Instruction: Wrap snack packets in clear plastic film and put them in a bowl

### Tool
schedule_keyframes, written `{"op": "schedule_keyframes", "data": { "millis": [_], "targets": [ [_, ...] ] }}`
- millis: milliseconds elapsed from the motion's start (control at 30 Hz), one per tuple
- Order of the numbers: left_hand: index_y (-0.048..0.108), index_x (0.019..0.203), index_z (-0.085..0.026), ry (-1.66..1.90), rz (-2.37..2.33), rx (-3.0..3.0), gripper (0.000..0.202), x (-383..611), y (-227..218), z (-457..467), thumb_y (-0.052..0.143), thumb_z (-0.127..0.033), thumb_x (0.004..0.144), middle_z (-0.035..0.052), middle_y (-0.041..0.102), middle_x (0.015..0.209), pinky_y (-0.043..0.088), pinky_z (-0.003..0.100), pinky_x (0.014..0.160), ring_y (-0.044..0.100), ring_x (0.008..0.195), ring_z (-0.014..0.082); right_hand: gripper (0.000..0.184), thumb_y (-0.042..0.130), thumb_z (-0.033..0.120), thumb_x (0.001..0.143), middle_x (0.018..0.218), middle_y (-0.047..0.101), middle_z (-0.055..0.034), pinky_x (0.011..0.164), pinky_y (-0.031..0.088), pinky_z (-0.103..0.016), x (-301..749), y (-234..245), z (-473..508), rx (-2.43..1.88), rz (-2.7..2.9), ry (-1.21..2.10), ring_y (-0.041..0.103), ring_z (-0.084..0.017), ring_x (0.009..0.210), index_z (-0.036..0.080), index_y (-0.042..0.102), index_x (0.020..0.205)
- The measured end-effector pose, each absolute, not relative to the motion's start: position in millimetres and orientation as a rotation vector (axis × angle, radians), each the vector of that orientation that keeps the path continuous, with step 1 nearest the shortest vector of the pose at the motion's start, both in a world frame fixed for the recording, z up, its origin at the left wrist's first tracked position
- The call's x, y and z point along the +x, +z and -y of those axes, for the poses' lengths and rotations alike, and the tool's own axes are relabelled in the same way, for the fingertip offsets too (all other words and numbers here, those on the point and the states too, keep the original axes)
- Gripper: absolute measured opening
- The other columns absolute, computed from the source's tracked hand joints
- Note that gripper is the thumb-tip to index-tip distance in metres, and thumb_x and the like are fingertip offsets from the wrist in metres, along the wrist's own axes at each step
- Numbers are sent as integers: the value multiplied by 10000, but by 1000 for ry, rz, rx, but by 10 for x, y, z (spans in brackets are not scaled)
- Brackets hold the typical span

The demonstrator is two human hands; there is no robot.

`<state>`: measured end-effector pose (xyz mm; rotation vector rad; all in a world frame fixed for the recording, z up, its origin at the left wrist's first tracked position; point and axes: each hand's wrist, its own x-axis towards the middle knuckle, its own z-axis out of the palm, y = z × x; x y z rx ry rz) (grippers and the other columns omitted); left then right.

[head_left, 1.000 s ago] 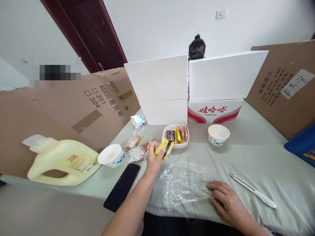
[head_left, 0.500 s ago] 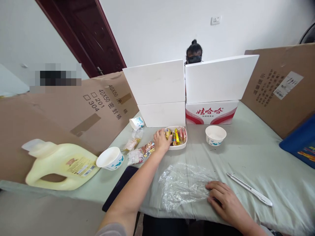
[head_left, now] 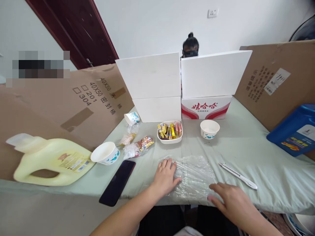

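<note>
A crumpled sheet of clear plastic wrap [head_left: 194, 175] lies on the pale green tablecloth near the front edge. My left hand [head_left: 165, 176] rests flat on its left end, fingers spread and open. On the sheet's right front corner lies my right hand [head_left: 230, 198], its fingers stretched out flat. Farther back stands a white dish [head_left: 169, 131] filled with several wrapped snacks. Neither hand holds anything.
A dark phone [head_left: 117, 186], a paper bowl [head_left: 105, 153] and a yellow jug [head_left: 49, 159] lie to the left. Snack bags [head_left: 138, 147] and a tipped cup [head_left: 131, 118] sit behind. A second bowl [head_left: 209, 128], a silver pen [head_left: 238, 175], white boxes, cardboard walls and a person's head surround.
My left hand put the yellow snack into the white dish, then drew back and came down flat on the plastic wrap. My right hand shifted slightly along the wrap's edge.
</note>
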<state>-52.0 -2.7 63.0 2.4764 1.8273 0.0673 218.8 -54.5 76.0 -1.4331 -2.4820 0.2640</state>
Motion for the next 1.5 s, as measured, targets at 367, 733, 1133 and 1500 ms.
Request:
{"op": "schedule_keyframes", "data": {
  "millis": [367, 733, 1133, 1500],
  "targets": [
    [300, 1469, -336, -15, -1472, 2445, 998, -628, 447, -69, 675, -724, 629, 79, 142, 1593, 45, 681, 1097, 15, 1437, 439, 720, 485, 573, 867, 1517, 338, -127, 1123, 215, -542, 1758, 225, -315, -1576, 2484, 108, 218, -349, 1415, 134, 403, 1432],
    [571, 1213, -196, 643, -1221, 2517, 482, -1056, 729, 266, 609, -497, 839, 122, 584, 1239, 375, 461, 1067, 484, 1222, 281, 505, 362, 513, 950, 1382, 523, -123, 1093, 313, -512, 1994, 423, -204, -1453, 2320, 220, 349, -295, 1368, 186, 570, 1275],
    [475, 706, -192, 526, -1101, 2168, 188, -993, 606, 527, 562, -27, 728, 42, 638, 1115, 400, 368, 1000, 505, 1173, 213, 317, 603, 410, 858, 1321, 575, -104, 1072, 386, -473, 2702, 400, 611, -1161, 2454, 711, 417, -277, 1330, 236, 648, 1119],
    [682, 866, -188, 62, -1230, 1749, 307, -1082, 776, 439, 789, -222, 580, -81, 407, 636, 318, 196, 569, 412, 597, 89, 197, 464, 343, 928, 992, 680, -85, 843, 532, -352, 2600, 428, 683, -1211, 2080, 815, 640, -211, 981, 231, 626, 915]
  ]
}}
